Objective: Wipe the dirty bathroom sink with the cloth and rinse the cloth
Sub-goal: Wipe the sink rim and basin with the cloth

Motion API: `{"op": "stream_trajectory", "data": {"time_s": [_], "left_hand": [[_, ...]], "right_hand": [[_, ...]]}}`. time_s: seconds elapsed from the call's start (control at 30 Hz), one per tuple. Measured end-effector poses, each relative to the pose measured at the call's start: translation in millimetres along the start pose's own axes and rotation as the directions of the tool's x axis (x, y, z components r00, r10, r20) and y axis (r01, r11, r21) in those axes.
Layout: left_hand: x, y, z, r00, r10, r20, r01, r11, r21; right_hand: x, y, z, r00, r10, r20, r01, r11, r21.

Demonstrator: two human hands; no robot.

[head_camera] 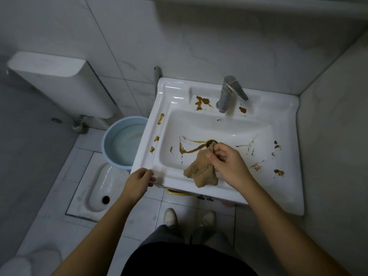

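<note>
Head view.

1. The sink (175, 92) was dirty over most of its surface. Brown stains (202, 102) lay on the back ledge on both sides of the tap (227, 94), on the left rim and on the right rim. Brown streaks ran across the basin floor towards the drain (211, 142).
2. The cloth (201, 170) lay in the basin. Its far end was at the drain and its near end was draped over the front rim.
3. The right hand (227, 162) pinched the cloth near its far end, with the fingers curled on the fabric.
4. The left hand (139, 180) was at the front-left corner of the sink with its fingers curled. Whether it gripped the rim could not be told.
5. No water was seen running from the tap.
6. A bucket (111, 144) holding water stood on the floor just left of the sink.

Progress, as a judgement: wiping was at an early stage. Smeared streaks suggested that only the basin floor near the drain had been worked. The ledge, both side rims and the rest of the basin remained to be wiped. Rinsing of the cloth was not yet done.
</note>
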State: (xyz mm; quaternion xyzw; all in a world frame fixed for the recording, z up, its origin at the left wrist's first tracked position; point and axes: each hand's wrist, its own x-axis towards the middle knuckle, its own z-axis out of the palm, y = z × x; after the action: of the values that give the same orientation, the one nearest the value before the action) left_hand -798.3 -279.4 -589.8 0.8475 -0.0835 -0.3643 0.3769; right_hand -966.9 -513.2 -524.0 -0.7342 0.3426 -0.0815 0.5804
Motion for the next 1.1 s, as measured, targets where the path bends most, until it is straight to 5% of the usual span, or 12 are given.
{"op": "stream_trajectory", "data": {"time_s": [0.4, 0.57, 0.8, 0.93, 1.1], "left_hand": [[44, 45, -30, 0.992, 0.128, 0.018, -0.126, 0.990, -0.066], [75, 79, -33, 0.974, 0.206, 0.100, -0.198, 0.977, -0.081], [108, 122, -13, 0.923, 0.300, 0.241, -0.300, 0.953, -0.036], [122, 162, 12, 0.882, 0.335, 0.330, -0.344, 0.938, -0.032], [134, 232, 55, 0.845, 0.350, 0.405, -0.361, 0.931, -0.050]], "right_hand": [[65, -31, 35, 0.999, -0.043, 0.011, 0.044, 0.985, -0.165], [82, -43, 36, 0.996, -0.091, 0.011, 0.087, 0.910, -0.404], [83, -38, -15, 0.987, -0.050, -0.150, -0.037, 0.849, -0.527], [77, -20, -54, 0.953, 0.035, -0.301, -0.171, 0.883, -0.437], [80, -3, -86, 0.891, 0.159, -0.426, -0.227, 0.967, -0.114]]}}
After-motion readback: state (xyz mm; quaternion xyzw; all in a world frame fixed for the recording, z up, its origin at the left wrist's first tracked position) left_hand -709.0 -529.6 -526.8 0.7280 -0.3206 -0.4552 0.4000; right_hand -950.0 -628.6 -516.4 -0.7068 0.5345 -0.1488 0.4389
